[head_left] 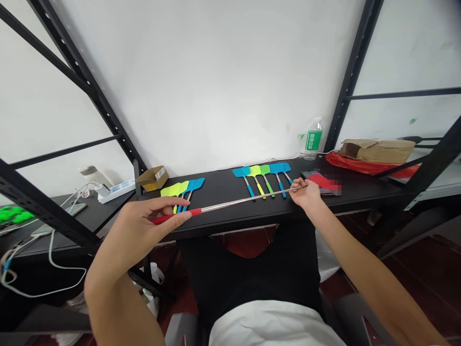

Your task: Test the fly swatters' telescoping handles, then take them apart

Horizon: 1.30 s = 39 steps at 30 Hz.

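Note:
A red fly swatter (230,204) with a long, drawn-out metal rod spans the space between my hands, above the front of the black table. My left hand (154,216) is closed around its red handle. At the other end, my right hand (305,192) pinches the rod close to the red head, which shows just beyond my fingers. Behind the rod lies a row of several blue, yellow-green and green fly swatters (266,170). A smaller group of yellow and blue fly swatters (194,185) lies beyond my left hand, their handles partly hidden by it.
An open cardboard box (153,179) sits at the table's back left. Toward the back right stands a plastic bottle (314,139). A brown package (378,150) lies on red plastic at right. Black shelf posts (351,72) rise on both sides; a power strip (118,190) is at left.

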Tool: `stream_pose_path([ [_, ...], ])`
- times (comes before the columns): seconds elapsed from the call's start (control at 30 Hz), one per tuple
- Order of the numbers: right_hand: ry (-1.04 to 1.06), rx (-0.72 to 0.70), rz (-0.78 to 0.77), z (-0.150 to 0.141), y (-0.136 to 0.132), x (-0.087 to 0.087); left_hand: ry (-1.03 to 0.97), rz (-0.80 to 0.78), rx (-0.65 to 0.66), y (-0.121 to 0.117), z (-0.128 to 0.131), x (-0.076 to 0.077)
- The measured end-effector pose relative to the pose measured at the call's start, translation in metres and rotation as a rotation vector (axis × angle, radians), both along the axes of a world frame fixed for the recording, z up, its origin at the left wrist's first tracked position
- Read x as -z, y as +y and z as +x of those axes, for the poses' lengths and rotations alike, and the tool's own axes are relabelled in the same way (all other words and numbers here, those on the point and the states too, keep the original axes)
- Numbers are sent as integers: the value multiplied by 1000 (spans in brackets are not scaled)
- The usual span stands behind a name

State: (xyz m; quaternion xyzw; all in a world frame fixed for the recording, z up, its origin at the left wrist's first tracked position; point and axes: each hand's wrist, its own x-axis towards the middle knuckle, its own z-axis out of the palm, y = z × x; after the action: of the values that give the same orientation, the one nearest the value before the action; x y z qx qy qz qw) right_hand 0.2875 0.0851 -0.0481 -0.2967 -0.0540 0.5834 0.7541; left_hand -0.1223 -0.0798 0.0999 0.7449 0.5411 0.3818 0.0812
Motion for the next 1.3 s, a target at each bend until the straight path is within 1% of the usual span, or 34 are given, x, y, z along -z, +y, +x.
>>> stream_pose_path([
  [0.13,41,-16,16,-1,0,-2,99,11,36,-11,2,-1],
  [0.3,87,-43,40,-3,-2,-3,127,0,117,-19,10,1],
  [0.37,97,-45,48,-2,-2,-3,125,20,130,-20,14,2],
  [0.6,108,-50,82,3,0,-1,129,107,113,-23,21,3],
  [0.73,105,-55,97,4,1,0,132,88,81,-23,25,3],
  [0.83,104,-58,110,6,1,-1,147,80,85,-25,26,3],
  [0.93,114,-52,123,11,1,-4,158,116,93,-28,23,1],
  [1.07,137,-31,148,20,-2,-11,149,167,52,-32,9,-5],
  [1.2,153,-1,149,28,-7,-17,145,158,31,-31,-7,-9],
  [1.3,84,30,130,30,-9,-20,133,112,39,-26,-17,-9],
])
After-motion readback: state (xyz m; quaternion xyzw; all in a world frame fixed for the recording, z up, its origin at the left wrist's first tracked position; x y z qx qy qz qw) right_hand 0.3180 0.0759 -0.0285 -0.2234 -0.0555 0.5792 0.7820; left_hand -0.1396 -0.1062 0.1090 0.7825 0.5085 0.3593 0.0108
